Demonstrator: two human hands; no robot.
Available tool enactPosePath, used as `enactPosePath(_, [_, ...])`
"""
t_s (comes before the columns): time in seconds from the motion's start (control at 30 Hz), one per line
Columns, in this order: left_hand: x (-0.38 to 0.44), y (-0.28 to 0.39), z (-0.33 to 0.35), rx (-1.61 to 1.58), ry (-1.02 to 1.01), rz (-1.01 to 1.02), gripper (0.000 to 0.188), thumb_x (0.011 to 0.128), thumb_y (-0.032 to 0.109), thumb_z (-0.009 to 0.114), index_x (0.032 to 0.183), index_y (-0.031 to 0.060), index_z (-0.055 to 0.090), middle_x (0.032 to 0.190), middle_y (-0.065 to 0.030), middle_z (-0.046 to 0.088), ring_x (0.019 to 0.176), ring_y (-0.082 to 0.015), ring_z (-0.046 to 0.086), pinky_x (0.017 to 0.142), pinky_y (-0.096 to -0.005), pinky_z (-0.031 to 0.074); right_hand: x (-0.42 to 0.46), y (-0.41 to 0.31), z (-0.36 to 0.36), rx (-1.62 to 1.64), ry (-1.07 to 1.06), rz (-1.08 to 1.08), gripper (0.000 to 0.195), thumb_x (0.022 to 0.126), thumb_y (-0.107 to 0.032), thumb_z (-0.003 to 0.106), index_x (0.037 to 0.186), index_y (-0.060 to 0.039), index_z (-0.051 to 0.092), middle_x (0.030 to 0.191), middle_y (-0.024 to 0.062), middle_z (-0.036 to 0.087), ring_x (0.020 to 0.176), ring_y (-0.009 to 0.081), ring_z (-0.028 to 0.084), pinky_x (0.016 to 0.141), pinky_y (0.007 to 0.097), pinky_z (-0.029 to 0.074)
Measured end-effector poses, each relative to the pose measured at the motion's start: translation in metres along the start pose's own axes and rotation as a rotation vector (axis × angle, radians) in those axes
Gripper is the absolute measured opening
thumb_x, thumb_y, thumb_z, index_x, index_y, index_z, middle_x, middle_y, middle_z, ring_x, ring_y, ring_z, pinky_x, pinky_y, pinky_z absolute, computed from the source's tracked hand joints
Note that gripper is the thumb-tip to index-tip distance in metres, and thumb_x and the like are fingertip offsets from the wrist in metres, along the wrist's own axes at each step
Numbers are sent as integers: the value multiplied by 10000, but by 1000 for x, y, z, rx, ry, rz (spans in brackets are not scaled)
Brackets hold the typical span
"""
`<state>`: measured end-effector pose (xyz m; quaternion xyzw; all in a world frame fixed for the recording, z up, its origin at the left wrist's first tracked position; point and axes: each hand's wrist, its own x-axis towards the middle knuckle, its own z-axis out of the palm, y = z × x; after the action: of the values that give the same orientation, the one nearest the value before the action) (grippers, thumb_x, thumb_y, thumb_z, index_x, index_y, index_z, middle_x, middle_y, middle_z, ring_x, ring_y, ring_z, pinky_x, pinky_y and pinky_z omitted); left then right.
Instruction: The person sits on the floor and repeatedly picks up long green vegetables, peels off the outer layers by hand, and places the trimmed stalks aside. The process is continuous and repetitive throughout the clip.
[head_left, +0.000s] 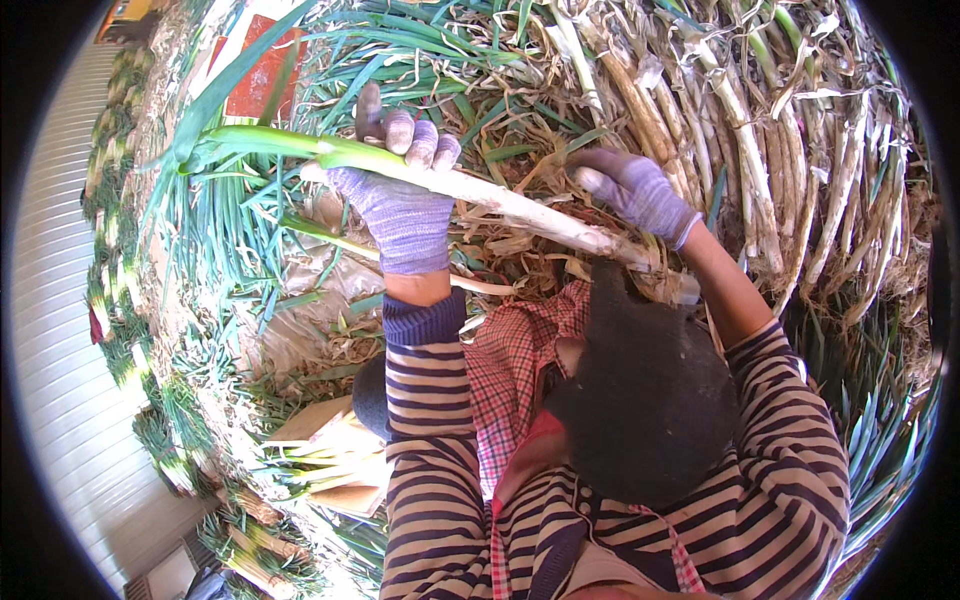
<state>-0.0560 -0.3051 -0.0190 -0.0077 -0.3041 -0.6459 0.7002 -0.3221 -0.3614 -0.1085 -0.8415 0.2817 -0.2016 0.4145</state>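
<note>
My left hand (409, 172), in a purple knitted glove, grips a large green onion (525, 214) by the green end of its stalk. The stalk slants down to the right, its root end close to the dark cap that hides part of my body. My right hand (634, 187), gloved alike, is just above the pale lower stalk with its fingers bent; whether it touches dry leaves there is unclear, and it does not hold the stalk. A thinner green onion (480, 285) lies below my left wrist.
Untrimmed green onions (750, 165) with dry husks and roots are heaped at the right. Green leaves (217, 225) lie at the left, near a red board (262, 71). Several pale stalks rest on cardboard (349, 499) at lower left. Bundled onions (112, 300) line a white corrugated wall (60, 300).
</note>
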Motion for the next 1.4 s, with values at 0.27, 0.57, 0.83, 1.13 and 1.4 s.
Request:
enactPosePath(0.27, [-10, 1, 23, 224, 695, 20, 962, 701, 788, 460, 1337, 68, 409, 1155, -151, 518, 1064, -310, 496, 992, -542, 333, 61, -84, 28, 387, 13, -20, 437, 849, -360, 635, 1095, -6, 560, 768, 163, 618, 666, 278, 615, 626, 375, 482])
enactPosePath(0.57, [-52, -10, 6, 650, 877, 132, 536, 878, 372, 594, 1252, 23, 435, 1162, -113, 540, 1066, -247, 529, 937, -374, 444, 70, -90, 37, 247, 71, -179, 418, 889, -433, 527, 924, -21, 588, 782, 196, 593, 729, 372, 586, 663, 430, 461])
enactPosePath(0.83, [-61, -20, 13, 616, 876, 238, 539, 862, 360, 624, 1242, 22, 446, 1137, -98, 552, 1076, -246, 522, 986, -371, 399, 82, -78, 77, 607, 114, -244, 375, 940, -357, 490, 892, -5, 611, 670, 118, 562, 622, 191, 552, 624, 355, 456])
enactPosePath(1.13, [-70, 62, 32, 317, 942, 431, 331, 830, 295, 630, 1072, 77, 572, 901, -95, 598, 862, -284, 552, 828, -463, 458, -28, 8, 12, -339, -385, 651, 318, 914, -334, 536, 1084, -71, 591, 752, 47, 586, 553, 86, 523, 462, 232, 458])
enactPosePath(1.4, [-57, 35, 44, 221, 966, 403, 400, 885, 306, 585, 1187, 63, 490, 1074, -136, 551, 976, -294, 543, 912, -569, 464, 57, -122, 27, 127, 16, -421, 429, 806, -407, 643, 1110, -107, 604, 1018, 91, 628, 851, 192, 639, 686, 310, 552])
